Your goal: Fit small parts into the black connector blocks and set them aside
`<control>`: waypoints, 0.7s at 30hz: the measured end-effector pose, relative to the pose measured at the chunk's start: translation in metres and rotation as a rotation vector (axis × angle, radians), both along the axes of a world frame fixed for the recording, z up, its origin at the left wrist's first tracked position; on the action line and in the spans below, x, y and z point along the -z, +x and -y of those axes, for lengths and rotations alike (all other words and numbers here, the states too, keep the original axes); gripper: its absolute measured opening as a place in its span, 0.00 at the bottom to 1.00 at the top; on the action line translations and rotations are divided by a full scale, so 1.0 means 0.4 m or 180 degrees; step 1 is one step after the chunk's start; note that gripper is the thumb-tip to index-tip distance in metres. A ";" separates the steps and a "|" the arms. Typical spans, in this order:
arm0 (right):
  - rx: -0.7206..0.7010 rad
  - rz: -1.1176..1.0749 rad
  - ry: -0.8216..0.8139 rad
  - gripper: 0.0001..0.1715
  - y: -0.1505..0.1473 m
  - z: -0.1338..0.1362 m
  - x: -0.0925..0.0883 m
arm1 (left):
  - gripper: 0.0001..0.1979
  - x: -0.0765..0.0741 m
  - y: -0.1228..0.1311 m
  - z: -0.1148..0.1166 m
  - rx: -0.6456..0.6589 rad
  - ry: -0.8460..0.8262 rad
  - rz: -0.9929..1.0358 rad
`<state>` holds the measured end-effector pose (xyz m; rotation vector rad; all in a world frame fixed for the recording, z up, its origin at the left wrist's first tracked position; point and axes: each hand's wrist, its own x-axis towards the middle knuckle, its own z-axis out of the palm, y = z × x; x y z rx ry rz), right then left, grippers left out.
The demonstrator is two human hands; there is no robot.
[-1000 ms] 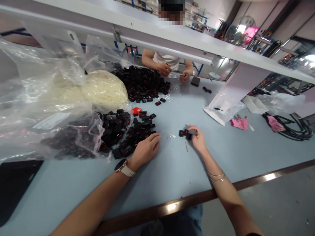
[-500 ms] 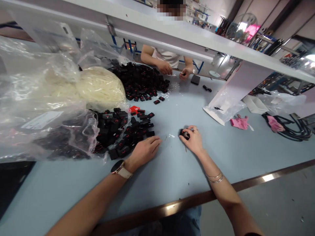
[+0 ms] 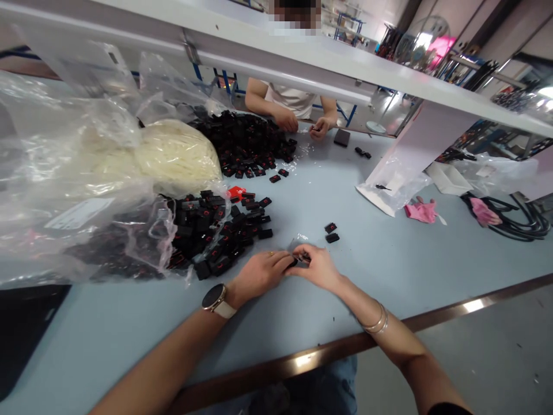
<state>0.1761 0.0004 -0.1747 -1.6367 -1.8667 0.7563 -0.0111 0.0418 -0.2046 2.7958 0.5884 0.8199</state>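
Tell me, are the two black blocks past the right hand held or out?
Out: both black blocks lie on the table, not touching the right hand.

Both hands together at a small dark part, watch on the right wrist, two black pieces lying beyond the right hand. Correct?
Not quite: the head view shows the watch on the left wrist. The left hand and right hand do meet at a small dark part, with two black pieces beyond the right hand.

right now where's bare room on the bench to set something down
A bare patch of bench lies right of the right hand, between the two black pieces ahead of it, the nearer pink glove and the metal edge. The left is crowded with plastic bags and heaped black parts.
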 end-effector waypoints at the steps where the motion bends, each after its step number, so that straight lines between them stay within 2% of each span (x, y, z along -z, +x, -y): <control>1: 0.0040 -0.0026 0.0010 0.15 0.008 -0.007 0.003 | 0.14 0.001 0.000 -0.001 -0.0052 -0.0101 0.0004; 3: 0.0321 0.0067 0.0138 0.12 0.034 -0.028 0.005 | 0.13 0.004 -0.001 -0.005 -0.0226 -0.0281 0.0031; 6: 0.0710 0.0583 0.0317 0.12 0.073 -0.065 0.005 | 0.10 0.009 -0.002 -0.013 -0.0433 -0.0400 0.0072; 12: 0.0540 0.1360 0.0182 0.11 0.070 -0.083 0.016 | 0.08 0.011 -0.003 -0.020 -0.0725 -0.0484 0.0098; 21: 0.0380 0.1557 0.0158 0.10 0.068 -0.085 0.036 | 0.07 0.019 -0.005 -0.026 -0.0747 -0.0576 0.0127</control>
